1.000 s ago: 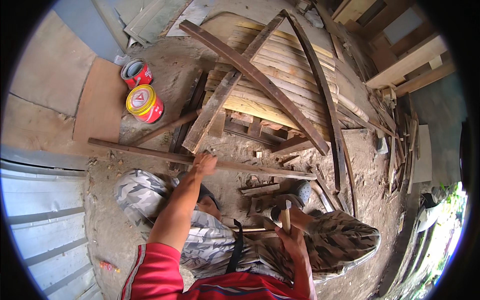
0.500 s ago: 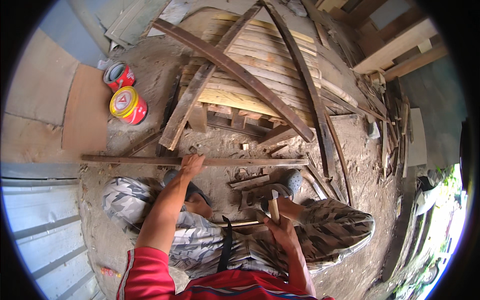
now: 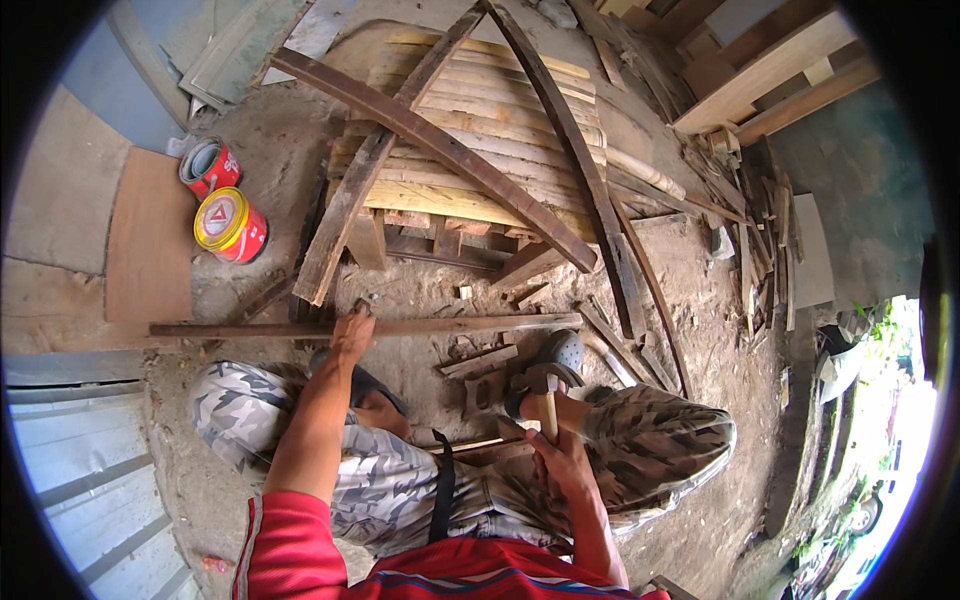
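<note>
My left hand (image 3: pixel 352 332) is wrapped round a long narrow wooden strip (image 3: pixel 470 325), which lies crosswise in front of my feet. In my right hand (image 3: pixel 563 458) is a hammer (image 3: pixel 549 412), held by its wooden handle with the head pointing up and away from me, above my right thigh. Past the strip, several dark beams, one of them this brown beam (image 3: pixel 450 145), lie crossed over a stack of pale planks (image 3: pixel 480 120). A tool that looks like a saw handle (image 3: pixel 484 395) rests on the ground between my feet.
Two paint cans stand at the left: an open red can (image 3: pixel 210 168) and a yellow-lidded can (image 3: pixel 232 226). Wood scraps (image 3: pixel 480 360) litter the ground by my right shoe (image 3: pixel 562 352). A scrap pile (image 3: pixel 765 230) lies at the right, and ribbed metal sheeting (image 3: pixel 85 450) borders the left.
My view has turned slightly, so most things sit further left in it. The strip's left end is a little nearer to me. Both hands keep their grips.
</note>
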Action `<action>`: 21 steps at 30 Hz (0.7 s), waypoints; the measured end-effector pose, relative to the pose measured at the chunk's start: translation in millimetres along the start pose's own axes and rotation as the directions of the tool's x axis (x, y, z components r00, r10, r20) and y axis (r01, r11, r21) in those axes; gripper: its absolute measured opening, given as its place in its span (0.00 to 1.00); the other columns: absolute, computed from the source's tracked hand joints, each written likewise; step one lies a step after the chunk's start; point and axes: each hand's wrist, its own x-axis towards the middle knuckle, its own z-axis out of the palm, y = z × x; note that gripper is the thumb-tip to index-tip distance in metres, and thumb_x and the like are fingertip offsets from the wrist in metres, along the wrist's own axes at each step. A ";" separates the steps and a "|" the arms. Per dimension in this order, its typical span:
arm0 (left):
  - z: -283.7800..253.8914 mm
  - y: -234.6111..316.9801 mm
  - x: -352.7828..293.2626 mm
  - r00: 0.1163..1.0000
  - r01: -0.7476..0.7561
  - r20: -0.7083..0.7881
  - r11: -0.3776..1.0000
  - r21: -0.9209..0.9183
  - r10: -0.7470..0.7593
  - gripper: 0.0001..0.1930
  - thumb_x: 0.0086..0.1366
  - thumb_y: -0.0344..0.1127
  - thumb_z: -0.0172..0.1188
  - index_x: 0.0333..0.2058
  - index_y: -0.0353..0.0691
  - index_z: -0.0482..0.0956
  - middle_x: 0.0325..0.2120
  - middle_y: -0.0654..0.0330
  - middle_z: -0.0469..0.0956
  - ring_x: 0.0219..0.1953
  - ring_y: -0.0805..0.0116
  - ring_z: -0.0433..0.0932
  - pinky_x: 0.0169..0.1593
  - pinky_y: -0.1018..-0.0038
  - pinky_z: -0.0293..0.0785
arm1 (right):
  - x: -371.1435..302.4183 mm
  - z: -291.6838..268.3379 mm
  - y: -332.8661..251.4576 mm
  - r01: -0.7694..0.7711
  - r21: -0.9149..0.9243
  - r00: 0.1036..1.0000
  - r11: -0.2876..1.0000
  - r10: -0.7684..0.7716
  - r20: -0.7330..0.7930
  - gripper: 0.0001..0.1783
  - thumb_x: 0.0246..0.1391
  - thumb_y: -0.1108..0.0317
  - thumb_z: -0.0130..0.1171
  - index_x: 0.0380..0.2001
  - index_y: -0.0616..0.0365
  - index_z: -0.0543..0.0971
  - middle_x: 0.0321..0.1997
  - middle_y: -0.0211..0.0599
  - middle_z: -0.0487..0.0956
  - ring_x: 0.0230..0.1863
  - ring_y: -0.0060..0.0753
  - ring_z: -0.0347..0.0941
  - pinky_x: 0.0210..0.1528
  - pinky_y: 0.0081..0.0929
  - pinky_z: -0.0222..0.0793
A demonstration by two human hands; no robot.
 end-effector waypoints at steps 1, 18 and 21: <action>-5.6 6.1 0.3 1.000 0.009 0.023 1.000 -0.025 -0.008 0.24 0.57 0.46 0.68 0.48 0.40 0.76 0.52 0.51 0.73 0.54 0.56 0.74 0.55 0.63 0.73 | -1.6 0.5 -2.9 -0.007 -0.037 1.000 0.999 0.007 -0.016 0.18 0.59 0.56 0.60 0.27 0.60 0.73 0.14 0.27 0.70 0.12 0.20 0.65 0.16 0.24 0.60; 10.4 14.3 17.0 0.995 -0.009 -0.096 0.999 0.042 0.013 0.31 0.59 0.62 0.60 0.46 0.38 0.79 0.54 0.52 0.72 0.59 0.56 0.69 0.53 0.63 0.74 | 42.9 3.8 -51.2 -0.010 -0.399 0.999 0.917 0.026 0.034 0.25 0.57 0.50 0.59 0.29 0.66 0.74 0.15 0.36 0.73 0.15 0.30 0.70 0.22 0.33 0.64; -6.2 5.6 9.2 1.000 0.015 0.016 0.995 -0.102 -0.014 0.34 0.57 0.63 0.61 0.48 0.36 0.77 0.51 0.51 0.75 0.55 0.55 0.73 0.54 0.60 0.73 | 58.5 12.5 -56.7 0.015 -0.430 1.000 0.903 -0.007 0.020 0.26 0.57 0.49 0.58 0.31 0.68 0.74 0.18 0.42 0.75 0.17 0.36 0.73 0.24 0.36 0.66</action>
